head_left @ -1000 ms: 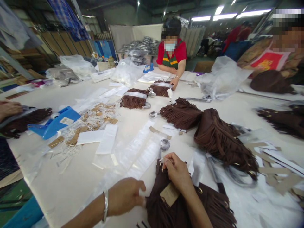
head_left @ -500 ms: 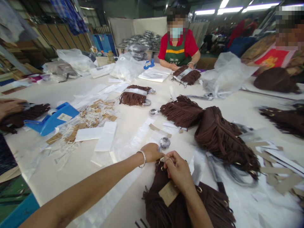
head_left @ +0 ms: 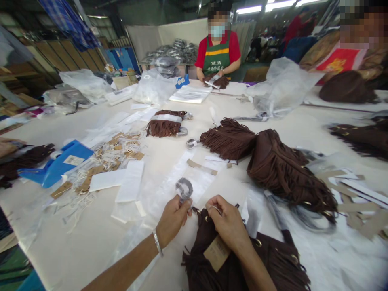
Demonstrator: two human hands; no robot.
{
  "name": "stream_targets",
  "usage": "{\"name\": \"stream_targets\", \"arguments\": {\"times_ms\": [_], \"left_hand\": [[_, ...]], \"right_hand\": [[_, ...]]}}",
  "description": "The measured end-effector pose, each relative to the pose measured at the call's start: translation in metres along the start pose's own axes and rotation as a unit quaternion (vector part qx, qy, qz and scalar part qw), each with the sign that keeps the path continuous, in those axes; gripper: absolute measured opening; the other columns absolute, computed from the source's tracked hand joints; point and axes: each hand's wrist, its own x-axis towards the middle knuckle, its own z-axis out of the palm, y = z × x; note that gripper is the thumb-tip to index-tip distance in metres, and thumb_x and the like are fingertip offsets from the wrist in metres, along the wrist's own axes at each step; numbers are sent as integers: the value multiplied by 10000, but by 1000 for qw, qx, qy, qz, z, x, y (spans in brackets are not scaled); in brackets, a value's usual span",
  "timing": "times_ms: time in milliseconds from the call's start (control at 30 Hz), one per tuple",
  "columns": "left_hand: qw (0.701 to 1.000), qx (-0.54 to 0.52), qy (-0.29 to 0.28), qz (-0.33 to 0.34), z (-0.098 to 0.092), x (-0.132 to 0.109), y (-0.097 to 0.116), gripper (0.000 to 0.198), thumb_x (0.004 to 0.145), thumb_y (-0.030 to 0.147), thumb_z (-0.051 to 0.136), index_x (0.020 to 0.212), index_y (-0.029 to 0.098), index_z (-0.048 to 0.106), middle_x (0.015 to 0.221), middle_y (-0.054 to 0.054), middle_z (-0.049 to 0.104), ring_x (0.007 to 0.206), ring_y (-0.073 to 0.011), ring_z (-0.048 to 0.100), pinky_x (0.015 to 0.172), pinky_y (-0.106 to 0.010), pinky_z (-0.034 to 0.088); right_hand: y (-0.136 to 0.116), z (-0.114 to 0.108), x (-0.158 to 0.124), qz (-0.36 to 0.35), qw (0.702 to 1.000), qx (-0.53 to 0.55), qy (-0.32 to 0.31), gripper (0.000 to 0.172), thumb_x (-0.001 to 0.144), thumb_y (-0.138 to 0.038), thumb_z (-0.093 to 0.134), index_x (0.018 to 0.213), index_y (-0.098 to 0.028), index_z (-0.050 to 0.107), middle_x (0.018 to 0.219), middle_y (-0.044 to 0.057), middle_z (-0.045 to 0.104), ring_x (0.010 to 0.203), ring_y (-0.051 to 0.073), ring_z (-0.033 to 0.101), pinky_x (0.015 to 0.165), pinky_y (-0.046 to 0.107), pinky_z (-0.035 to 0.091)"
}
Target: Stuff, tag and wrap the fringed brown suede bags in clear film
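Note:
My left hand point(head_left: 174, 218), with a bracelet at the wrist, pinches a ring wrapped in clear plastic point(head_left: 184, 188), which stands up above the fingers. A dark brown fringed bag point(head_left: 197, 262) with gold eyelets lies in front of me, close to the left fingertips. At the bag's top edge my right hand point(head_left: 226, 220) is closed, thumb against fingers, on a thin pale string. Under that hand a brown cardboard tag point(head_left: 217, 253) rests on the bag. The right forearm covers part of the bag.
Other brown fringed bags point(head_left: 286, 173) lie to the right and ahead. At the left are a blue tape dispenser point(head_left: 59, 161), a heap of stringed tags point(head_left: 112, 157) and white paper strips point(head_left: 130, 182). Co-workers point(head_left: 216, 56) handle bags around the table.
My left hand has drawn back left from the right hand and now holds up the wrapped ring. The right hand stays by the bag's edge. The view has shifted slightly.

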Motion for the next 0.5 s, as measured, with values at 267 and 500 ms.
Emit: {"name": "stream_targets", "arguments": {"times_ms": [267, 500], "left_hand": [[1000, 2, 4, -22, 0, -1, -7, 394, 917, 513, 462, 738, 178, 566, 436, 62, 423, 411, -99, 370, 462, -236, 307], [1000, -27, 6, 0, 1, -1, -18, 366, 925, 381, 444, 655, 177, 585, 466, 27, 474, 503, -128, 467, 595, -268, 392]], "right_hand": [[-1, 0, 1, 21, 1000, -3, -17, 163, 851, -319, 490, 742, -233, 575, 644, -28, 625, 621, 164, 568, 587, 264, 358], [1, 2, 0, 16, 1000, 7, -23, 167, 856, -317, 500, 734, -236, 581, 622, -42, 612, 605, 155, 564, 570, 256, 348]]}}
